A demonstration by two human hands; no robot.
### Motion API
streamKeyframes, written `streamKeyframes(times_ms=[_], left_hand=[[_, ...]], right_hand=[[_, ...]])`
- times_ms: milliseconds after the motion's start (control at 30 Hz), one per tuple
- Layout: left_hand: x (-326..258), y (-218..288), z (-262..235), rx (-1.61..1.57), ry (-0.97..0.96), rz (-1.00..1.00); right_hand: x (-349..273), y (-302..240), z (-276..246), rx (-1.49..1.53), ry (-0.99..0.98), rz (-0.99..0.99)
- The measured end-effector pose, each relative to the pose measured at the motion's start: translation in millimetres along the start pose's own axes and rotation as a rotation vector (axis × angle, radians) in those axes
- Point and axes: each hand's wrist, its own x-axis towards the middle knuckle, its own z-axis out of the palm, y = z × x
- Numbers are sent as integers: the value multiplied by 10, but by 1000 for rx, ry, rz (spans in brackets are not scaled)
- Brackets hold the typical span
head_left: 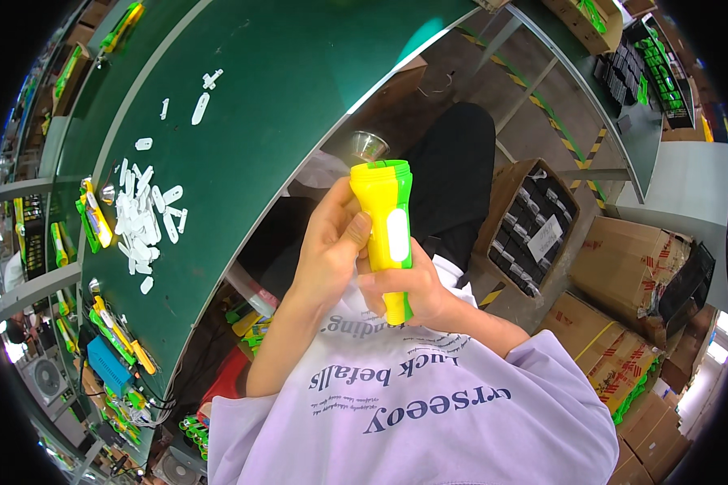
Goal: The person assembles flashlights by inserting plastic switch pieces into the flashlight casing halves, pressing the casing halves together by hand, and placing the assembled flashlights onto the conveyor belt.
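Note:
A yellow and green flashlight body [378,210] is upright between my two hands, in front of my chest. Its wide threaded end points away from me, and a white oval panel sits on its side. My left hand [336,242] is closed on the yellow side, thumb pressed near the panel. Lower down, my right hand [412,287] wraps the narrow part. Just beyond the threaded end shows a shiny clear reflector cup [369,147]; whether it is joined to the body I cannot tell.
White plastic pieces [141,214] lie heaped on the green table [243,145] to my left. More yellow-green flashlights [95,217] and a blue box-shaped device [109,364] line its far-left side. Cartons [623,267] and an open box of dark parts [500,202] stand at right.

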Motion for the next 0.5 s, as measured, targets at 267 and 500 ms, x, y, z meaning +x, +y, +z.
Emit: streamKeyframes(times_ms=[267,500], left_hand=[[-30,-21,-16,45,27,-5],[-42,-1,-40,25,51,-44]], right_hand=[[4,31,-18,49,33,36],[51,58,-26,60,33,58]])
